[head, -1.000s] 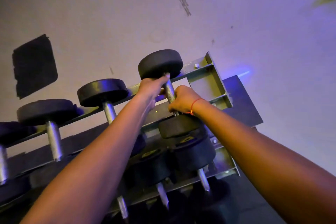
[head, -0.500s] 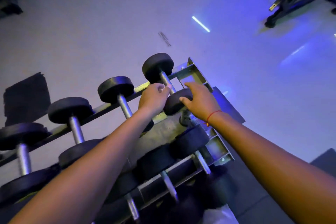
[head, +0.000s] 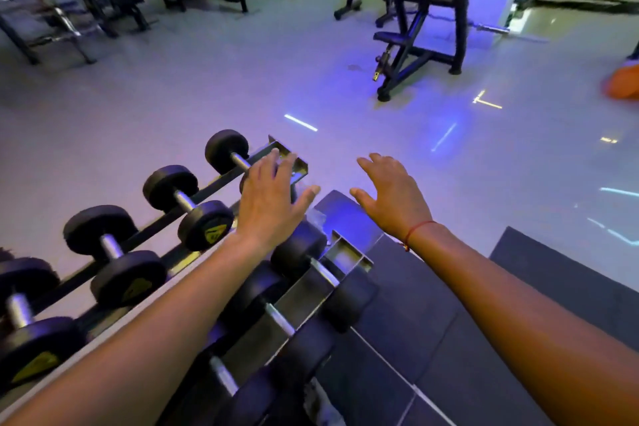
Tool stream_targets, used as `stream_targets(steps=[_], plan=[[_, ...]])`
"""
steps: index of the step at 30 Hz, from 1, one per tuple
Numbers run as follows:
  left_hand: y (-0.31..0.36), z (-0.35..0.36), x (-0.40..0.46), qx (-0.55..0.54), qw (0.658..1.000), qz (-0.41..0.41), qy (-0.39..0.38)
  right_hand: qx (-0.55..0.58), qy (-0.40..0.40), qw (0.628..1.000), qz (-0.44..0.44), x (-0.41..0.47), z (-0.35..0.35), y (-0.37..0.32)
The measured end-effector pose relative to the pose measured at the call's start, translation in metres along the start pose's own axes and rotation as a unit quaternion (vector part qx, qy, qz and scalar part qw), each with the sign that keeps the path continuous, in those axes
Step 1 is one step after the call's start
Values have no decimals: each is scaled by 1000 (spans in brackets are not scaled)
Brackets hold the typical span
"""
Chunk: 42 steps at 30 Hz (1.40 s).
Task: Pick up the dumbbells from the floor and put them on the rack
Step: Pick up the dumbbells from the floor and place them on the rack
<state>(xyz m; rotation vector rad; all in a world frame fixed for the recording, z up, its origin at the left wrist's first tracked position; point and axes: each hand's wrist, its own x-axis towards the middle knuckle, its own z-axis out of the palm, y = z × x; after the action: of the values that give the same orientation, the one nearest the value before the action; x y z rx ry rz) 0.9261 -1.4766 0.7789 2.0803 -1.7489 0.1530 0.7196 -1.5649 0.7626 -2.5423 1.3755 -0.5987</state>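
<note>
Both hands spread wide, gripping nothing; left hand (head: 273, 199) hovers over the rack (head: 349, 258) end. Right hand (head: 392, 195) hangs beside it; dumbbells (head: 188, 202) line the rails.

Black round-head dumbbells (head: 188, 206) with steel handles lie side by side across the rack (head: 340, 252), filling its upper tier. More sit on the lower tier, heads overhanging the rack's rails.

A tiered metal rack (head: 349, 258) carries rows of black dumbbells (head: 188, 204) with steel handles, each lying across the rails, heads overhanging either side. The upper tier holds at least four; the lower tier holds more, partly hidden. The rack stands on dark rubber mats (head: 425, 318) laid over a pale glossy floor (head: 173, 107).
</note>
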Motion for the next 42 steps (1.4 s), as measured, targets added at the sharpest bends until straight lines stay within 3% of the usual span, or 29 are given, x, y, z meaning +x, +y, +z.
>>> stream_targets(steps=[3,7,16,19,25,30,37,42], plan=[[50,-9,-51,9,1000,18,12,-8,38,999,8,-68,-28,20],[118,-22,-125,-19,999,25,-28,-14,73,996,44,-175,-69,40],[242,-46,-272,-51,979,175,-89,-39,119,974,190,-436,-145,51],[277,-43,-334,-88,962,231,-118,-60,162,951,257,-539,-150,41],[330,-42,-481,-123,920,308,-207,-63,112,915,382,-737,-147,2],[392,-48,-569,-111,882,393,-237,-95,128,883,442,-866,-182,-1],[522,-40,-697,-110,831,466,-284,-73,140,838,523,-1039,-224,15],[619,-20,-785,-98,811,468,-336,-42,131,817,560,-1136,-247,52]])
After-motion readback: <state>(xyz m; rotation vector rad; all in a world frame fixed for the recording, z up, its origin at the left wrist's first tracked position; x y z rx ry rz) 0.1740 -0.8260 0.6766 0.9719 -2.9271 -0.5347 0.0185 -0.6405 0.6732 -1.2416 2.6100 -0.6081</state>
